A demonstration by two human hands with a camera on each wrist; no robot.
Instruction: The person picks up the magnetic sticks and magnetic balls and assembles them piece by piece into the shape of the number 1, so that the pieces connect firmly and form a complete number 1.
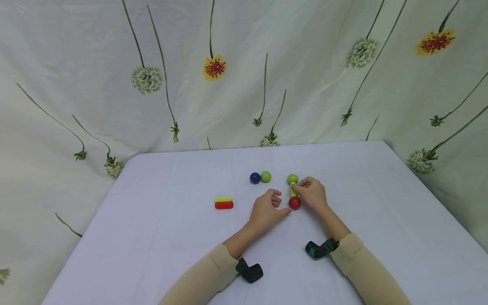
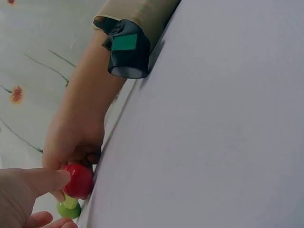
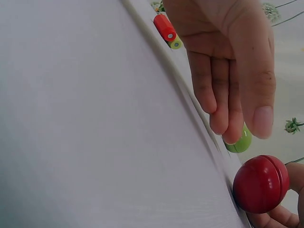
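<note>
On the table my right hand (image 1: 313, 194) pinches a short yellow-green rod (image 1: 292, 191) between thumb and fingers. The rod lies in line between a green ball (image 1: 292, 178) at its far end and a shiny red ball (image 1: 295, 203) at its near end. My left hand (image 1: 267, 210) is held to the left of the red ball with fingers loosely bent and nothing in them. Its thumb points at the ball; in the left wrist view the thumb overlaps the red ball (image 2: 79, 181), while the right wrist view shows a gap between the thumb (image 3: 262, 118) and the red ball (image 3: 259, 185).
Left of the hands, a yellow rod (image 1: 223, 198) and a red rod (image 1: 224, 205) lie side by side; their ends show grey discs in the right wrist view. Farther back sit a dark blue ball (image 1: 255, 178) and another green ball (image 1: 266, 176), next to each other.
</note>
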